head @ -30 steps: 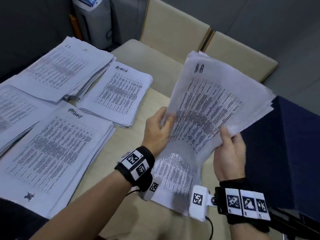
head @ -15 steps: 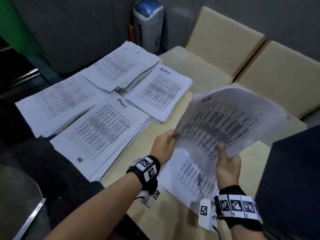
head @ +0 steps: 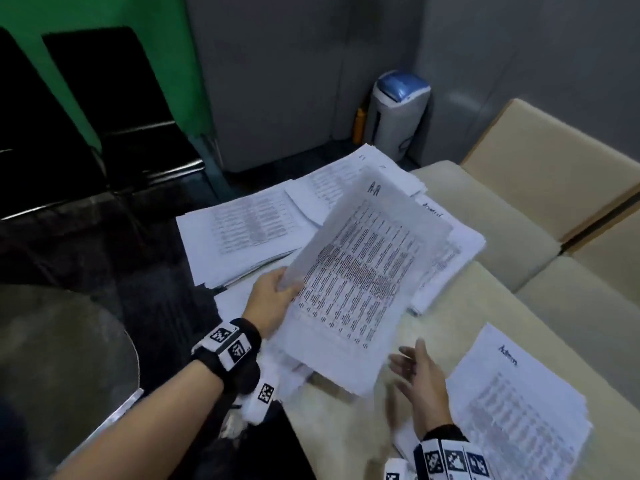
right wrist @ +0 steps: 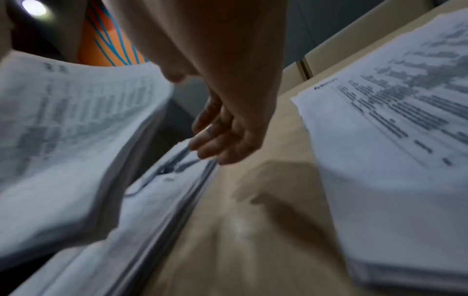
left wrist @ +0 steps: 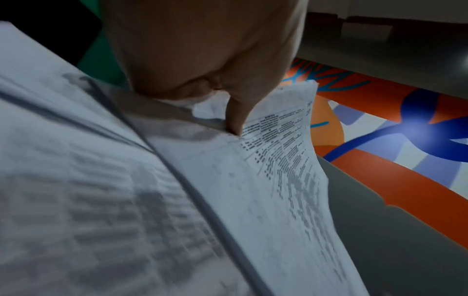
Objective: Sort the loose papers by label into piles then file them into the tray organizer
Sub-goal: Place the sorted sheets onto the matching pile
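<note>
My left hand (head: 273, 299) grips the left edge of a thick sheaf of printed papers (head: 360, 275) with a handwritten label at the top, held above the table. In the left wrist view the thumb (left wrist: 235, 116) pinches the sheaf (left wrist: 278, 160) from above. My right hand (head: 419, 375) hovers beside the sheaf's lower right corner, fingers straight and spread, holding nothing. In the right wrist view the fingers (right wrist: 215, 140) hang over a pile's edge (right wrist: 162, 192), with the lifted sheaf (right wrist: 63, 128) at left. A pile labelled Admin (head: 519, 407) lies at the right.
Several sorted piles lie on the beige table (head: 346, 431): one at far left (head: 239, 237), one behind (head: 332, 181), one under the sheaf at right (head: 450, 258). Beige chairs (head: 540, 181) stand behind. A grey bin with blue lid (head: 398, 112) and black chairs (head: 114, 109) stand further off.
My right hand has let go of the sheaf and dropped away, open. My left hand alone carries the sheaf leftward over the piles. The head view has swung left.
</note>
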Available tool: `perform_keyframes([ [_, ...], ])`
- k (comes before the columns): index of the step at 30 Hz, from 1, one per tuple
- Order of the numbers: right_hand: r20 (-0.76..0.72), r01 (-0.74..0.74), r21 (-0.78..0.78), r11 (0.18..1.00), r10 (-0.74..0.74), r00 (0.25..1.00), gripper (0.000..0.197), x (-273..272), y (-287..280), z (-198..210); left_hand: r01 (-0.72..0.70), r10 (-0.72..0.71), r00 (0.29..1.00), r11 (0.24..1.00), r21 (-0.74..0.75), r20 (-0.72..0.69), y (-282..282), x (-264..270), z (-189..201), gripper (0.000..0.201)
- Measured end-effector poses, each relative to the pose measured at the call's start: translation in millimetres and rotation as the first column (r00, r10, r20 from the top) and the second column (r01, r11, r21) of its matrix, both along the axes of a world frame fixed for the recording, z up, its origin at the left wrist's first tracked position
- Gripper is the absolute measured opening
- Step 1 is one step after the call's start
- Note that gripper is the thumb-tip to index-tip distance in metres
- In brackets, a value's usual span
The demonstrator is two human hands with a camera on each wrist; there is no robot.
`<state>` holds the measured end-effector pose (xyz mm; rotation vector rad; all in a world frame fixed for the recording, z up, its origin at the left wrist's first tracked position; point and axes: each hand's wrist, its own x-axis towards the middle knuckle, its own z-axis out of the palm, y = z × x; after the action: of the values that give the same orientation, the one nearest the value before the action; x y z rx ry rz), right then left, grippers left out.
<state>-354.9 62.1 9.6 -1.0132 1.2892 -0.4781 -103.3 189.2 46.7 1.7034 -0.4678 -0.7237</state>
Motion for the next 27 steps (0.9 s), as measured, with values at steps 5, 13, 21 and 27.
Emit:
perform_keyframes([
  [5,-0.346,-0.285,0.035,0.958,0.279,0.896,0.028,23.8,22.5,-54.9,-0.017,0.009,0.999,0.987,0.157,0.051,38.0,137.5,-12.7,0.005],
  [13,-0.602,-0.272,-0.078,0.959,0.172,0.780,0.034,52.6,32.8,-73.3,0.114,-0.250,0.948,0.845,0.522,0.197,46.9,316.1,-39.0,0.004],
  [21,-0.630,-0.267,-0.071,0.961,0.164,0.759,0.028,56.8,34.8,-66.8,0.164,-0.433,0.881,0.657,0.735,0.190,-12.0,354.4,-64.3,0.021],
  [27,-0.583,-0.277,-0.068,0.958,0.187,0.790,0.027,59.5,33.8,-58.6,0.047,-0.458,0.848,0.569,0.821,0.269,-35.7,353.2,-70.7,0.028],
])
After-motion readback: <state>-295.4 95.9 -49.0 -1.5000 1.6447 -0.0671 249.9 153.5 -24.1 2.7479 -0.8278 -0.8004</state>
